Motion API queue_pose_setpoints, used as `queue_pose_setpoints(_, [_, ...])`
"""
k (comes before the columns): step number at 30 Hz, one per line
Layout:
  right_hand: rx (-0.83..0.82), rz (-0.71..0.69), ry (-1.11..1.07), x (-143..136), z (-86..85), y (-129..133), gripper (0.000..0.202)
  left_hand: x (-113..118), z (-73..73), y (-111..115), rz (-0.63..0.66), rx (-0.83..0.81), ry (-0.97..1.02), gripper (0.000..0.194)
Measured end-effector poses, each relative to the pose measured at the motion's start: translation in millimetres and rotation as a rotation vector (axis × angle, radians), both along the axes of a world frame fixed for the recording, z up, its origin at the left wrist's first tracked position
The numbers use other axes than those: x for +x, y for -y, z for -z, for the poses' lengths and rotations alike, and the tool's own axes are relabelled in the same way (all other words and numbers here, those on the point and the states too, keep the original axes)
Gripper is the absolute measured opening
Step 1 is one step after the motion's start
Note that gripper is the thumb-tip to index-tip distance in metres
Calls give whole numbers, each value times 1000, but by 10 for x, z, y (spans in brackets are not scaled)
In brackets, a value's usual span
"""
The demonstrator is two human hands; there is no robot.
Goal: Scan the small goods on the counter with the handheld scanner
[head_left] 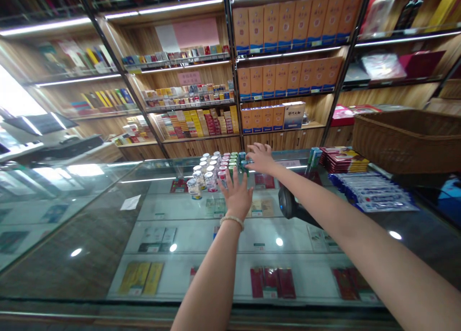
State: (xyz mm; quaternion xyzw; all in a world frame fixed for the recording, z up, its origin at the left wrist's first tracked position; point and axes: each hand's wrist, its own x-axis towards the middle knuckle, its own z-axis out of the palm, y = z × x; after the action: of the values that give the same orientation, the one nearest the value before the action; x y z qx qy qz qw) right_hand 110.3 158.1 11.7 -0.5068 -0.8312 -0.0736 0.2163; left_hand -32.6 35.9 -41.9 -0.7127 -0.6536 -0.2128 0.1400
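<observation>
Rows of small lidded jars (210, 179) stand packed together on the glass counter, white ones at the left, then pink ones (222, 175) and green ones (233, 159). My left hand (236, 196), with a beaded bracelet at its wrist, is spread at the near side of the pink and green jars. Its fingertips overlap them in view; I cannot tell whether they touch. My right hand (261, 158) reaches to the right end of the group, fingers apart and slightly bent beside the blue-green jars (242, 162). Neither hand holds anything visible.
A black handheld scanner (287, 202) stands under my right forearm. To the right are blue-white packets (374, 191), red packets (342, 159) and a wicker basket (403, 139). A paper slip (130, 202) lies left on the glass counter (201, 235). Stocked shelves stand behind.
</observation>
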Motion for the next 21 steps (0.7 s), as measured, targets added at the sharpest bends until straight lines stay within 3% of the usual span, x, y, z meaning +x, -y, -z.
queue_pose_setpoints(4, [79,-59,42,68,-11,57,51,1,12,-11,11,1,-5,62])
queue_pose_setpoints(13, [99,-65,21,23,4,48,27,2,36,-10,5,0,9,62])
queue_pose_setpoints(21, [59,-37,3,-64,-13,-80,24,9,13,3,-2,-7,-14,65])
